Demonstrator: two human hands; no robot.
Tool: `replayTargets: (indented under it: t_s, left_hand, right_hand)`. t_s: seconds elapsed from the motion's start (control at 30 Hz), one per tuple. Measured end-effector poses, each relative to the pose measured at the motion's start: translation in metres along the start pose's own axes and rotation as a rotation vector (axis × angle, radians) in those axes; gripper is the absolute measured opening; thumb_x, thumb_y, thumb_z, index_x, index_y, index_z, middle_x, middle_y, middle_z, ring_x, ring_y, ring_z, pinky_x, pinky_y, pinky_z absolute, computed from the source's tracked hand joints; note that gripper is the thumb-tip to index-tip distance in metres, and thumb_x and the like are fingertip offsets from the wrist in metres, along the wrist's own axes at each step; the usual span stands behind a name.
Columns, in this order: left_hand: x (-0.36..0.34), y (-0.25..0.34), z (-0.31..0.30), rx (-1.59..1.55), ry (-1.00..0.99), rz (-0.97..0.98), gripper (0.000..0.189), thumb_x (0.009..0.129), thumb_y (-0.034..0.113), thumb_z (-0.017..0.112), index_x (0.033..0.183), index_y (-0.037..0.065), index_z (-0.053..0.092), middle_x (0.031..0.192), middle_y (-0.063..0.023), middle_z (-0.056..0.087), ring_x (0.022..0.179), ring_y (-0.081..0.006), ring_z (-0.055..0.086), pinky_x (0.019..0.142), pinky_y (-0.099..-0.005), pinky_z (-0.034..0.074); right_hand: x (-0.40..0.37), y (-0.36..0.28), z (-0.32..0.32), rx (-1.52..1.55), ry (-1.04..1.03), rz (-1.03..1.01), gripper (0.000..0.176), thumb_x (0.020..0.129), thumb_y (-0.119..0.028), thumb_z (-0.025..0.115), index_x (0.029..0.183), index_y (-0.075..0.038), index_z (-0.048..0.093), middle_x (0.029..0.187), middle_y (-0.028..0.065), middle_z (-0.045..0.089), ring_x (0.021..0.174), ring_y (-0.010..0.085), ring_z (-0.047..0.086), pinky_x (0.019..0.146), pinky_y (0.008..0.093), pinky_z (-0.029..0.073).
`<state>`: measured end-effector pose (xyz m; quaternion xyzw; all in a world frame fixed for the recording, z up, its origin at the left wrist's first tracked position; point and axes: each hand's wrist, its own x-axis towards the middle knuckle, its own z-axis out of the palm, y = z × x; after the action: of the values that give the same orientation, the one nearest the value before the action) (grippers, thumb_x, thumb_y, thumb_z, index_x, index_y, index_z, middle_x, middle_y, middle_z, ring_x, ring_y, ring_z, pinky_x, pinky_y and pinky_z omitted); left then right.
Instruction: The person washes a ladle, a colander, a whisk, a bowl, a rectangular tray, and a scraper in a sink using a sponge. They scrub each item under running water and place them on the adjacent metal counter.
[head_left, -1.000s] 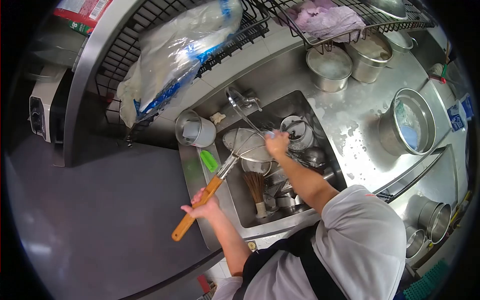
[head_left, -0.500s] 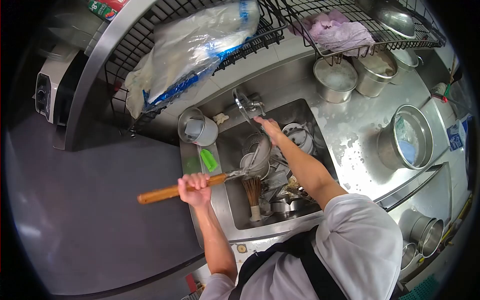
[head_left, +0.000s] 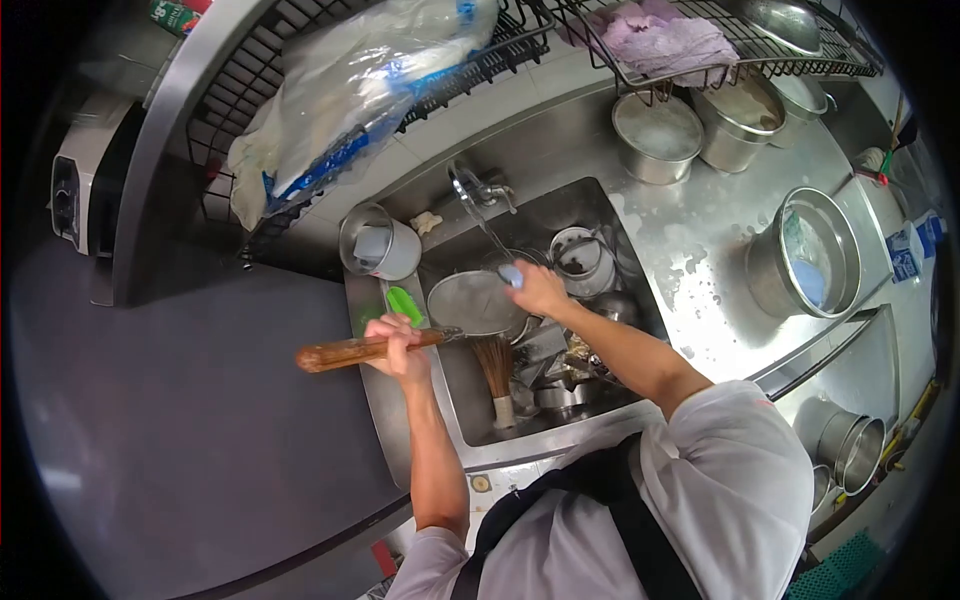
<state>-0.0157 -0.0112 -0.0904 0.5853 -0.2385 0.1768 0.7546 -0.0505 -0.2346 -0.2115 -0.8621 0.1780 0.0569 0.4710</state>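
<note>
My left hand (head_left: 398, 345) is closed round the wooden handle of a large strainer (head_left: 468, 306). Its round grey head lies over the left part of the sink (head_left: 462, 425), seen face-on. Closed on a small pale-blue sponge (head_left: 511, 275), my right hand (head_left: 540, 292) is at the right rim of the strainer. Water runs from the faucet (head_left: 492, 196) just behind. Below the strainer, a bamboo brush (head_left: 497, 375) leans among metal pans and utensils. A white pot (head_left: 581, 262) sits in the sink's back right part.
A metal pot (head_left: 380, 243) and a green scoop-like piece (head_left: 404, 305) are on the left ledge. Several pots, including a large one with blue cloth or sponge (head_left: 808, 255), stand on the right counter. Overhead, a wire rack (head_left: 520, 55) bears plastic bags and a pink cloth (head_left: 668, 42).
The strainer head has turned from edge-on to flat, its face now upward. My right hand has moved down from near the faucet to the strainer's rim, and the sponge now shows.
</note>
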Motion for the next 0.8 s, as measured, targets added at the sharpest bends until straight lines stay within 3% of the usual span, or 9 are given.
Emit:
replayTargets:
  t_s: [0.07, 0.1, 0.2, 0.33, 0.4, 0.57, 0.67, 0.77, 0.8]
  left_hand:
    - [0.013, 0.018, 0.018, -0.007, 0.004, 0.099, 0.018, 0.079, 0.002, 0.054, 0.072, 0.011, 0.041, 0.058, -0.0009, 0.038, 0.051, -0.0122, 0.036, 0.065, -0.0328, 0.044]
    - [0.017, 0.032, 0.032, -0.003, 0.214, -0.081, 0.015, 0.082, 0.003, 0.055, 0.077, 0.011, 0.043, 0.061, 0.0005, 0.035, 0.055, -0.0121, 0.034, 0.063, -0.0329, 0.041]
    - [0.019, 0.029, 0.029, -0.097, 0.442, -0.312, 0.015, 0.082, 0.006, 0.056, 0.079, 0.011, 0.043, 0.060, 0.0019, 0.034, 0.055, -0.0114, 0.036, 0.063, -0.0323, 0.038]
    - [0.007, 0.028, 0.009, -0.097, 0.397, -0.322, 0.039, 0.097, 0.029, 0.060, 0.069, 0.014, 0.038, 0.058, 0.0022, 0.033, 0.052, -0.0108, 0.033, 0.054, -0.0299, 0.031]
    - [0.008, 0.043, 0.008, -0.123, 0.358, -0.377, 0.048, 0.100, 0.042, 0.055, 0.065, 0.015, 0.034, 0.057, 0.0024, 0.030, 0.051, -0.0109, 0.030, 0.054, -0.0290, 0.028]
    - [0.016, 0.057, 0.020, -0.328, 0.110, -0.345, 0.049, 0.102, 0.047, 0.046, 0.066, 0.016, 0.036, 0.056, 0.0024, 0.030, 0.051, -0.0108, 0.028, 0.053, -0.0271, 0.026]
    - [0.028, 0.054, 0.026, -0.367, 0.039, -0.297, 0.048, 0.103, 0.045, 0.044, 0.066, 0.016, 0.036, 0.056, 0.0024, 0.031, 0.051, -0.0107, 0.028, 0.054, -0.0273, 0.026]
    - [0.044, 0.060, 0.010, -0.383, 0.024, -0.321, 0.047, 0.104, 0.044, 0.043, 0.068, 0.015, 0.036, 0.056, 0.0024, 0.031, 0.051, -0.0107, 0.029, 0.055, -0.0272, 0.027]
    - [0.047, 0.064, 0.005, -0.391, 0.014, -0.342, 0.047, 0.104, 0.044, 0.043, 0.068, 0.015, 0.036, 0.056, 0.0025, 0.031, 0.051, -0.0107, 0.029, 0.055, -0.0271, 0.027]
  right_hand:
    - [0.013, -0.002, 0.011, 0.059, 0.050, -0.102, 0.063, 0.085, -0.046, 0.064, 0.134, -0.008, 0.049, 0.129, 0.0244, 0.055, 0.128, 0.0443, 0.045, 0.101, 0.0526, 0.043]
    - [0.023, -0.004, 0.021, 0.092, 0.077, -0.160, 0.067, 0.087, -0.050, 0.062, 0.137, -0.009, 0.047, 0.138, 0.0247, 0.050, 0.136, 0.0445, 0.038, 0.105, 0.0524, 0.040]
    - [0.042, 0.015, 0.117, 0.196, -0.200, -0.065, 0.065, 0.088, -0.050, 0.060, 0.133, -0.006, 0.046, 0.142, 0.0177, 0.043, 0.136, 0.0387, 0.032, 0.111, 0.0527, 0.027]
    - [-0.004, 0.087, 0.105, -0.091, -0.701, -0.446, 0.059, 0.094, -0.047, 0.050, 0.146, -0.022, 0.039, 0.150, 0.0175, 0.032, 0.136, 0.0458, 0.029, 0.113, 0.0604, 0.020]
    - [-0.027, 0.100, 0.051, -0.452, -0.584, -0.467, 0.055, 0.090, -0.033, 0.054, 0.143, -0.026, 0.044, 0.136, 0.0154, 0.042, 0.122, 0.0419, 0.041, 0.101, 0.0629, 0.031]
    - [0.030, 0.087, 0.051, -0.087, 0.255, -0.440, 0.030, 0.081, -0.017, 0.061, 0.109, -0.008, 0.057, 0.111, 0.0171, 0.048, 0.106, 0.0397, 0.045, 0.092, 0.0512, 0.039]
    - [0.038, 0.037, 0.088, 0.289, 0.318, -0.726, 0.027, 0.077, -0.011, 0.063, 0.101, -0.005, 0.053, 0.110, 0.0184, 0.048, 0.105, 0.0400, 0.046, 0.091, 0.0477, 0.040]
    - [0.023, 0.043, 0.073, 0.139, -0.034, -1.125, 0.031, 0.075, -0.007, 0.063, 0.105, -0.006, 0.053, 0.109, 0.0176, 0.048, 0.104, 0.0401, 0.046, 0.090, 0.0495, 0.040]
    - [0.023, 0.053, 0.056, -0.042, -0.044, -1.029, 0.030, 0.075, -0.006, 0.062, 0.104, -0.005, 0.053, 0.109, 0.0176, 0.048, 0.104, 0.0401, 0.046, 0.090, 0.0497, 0.040]
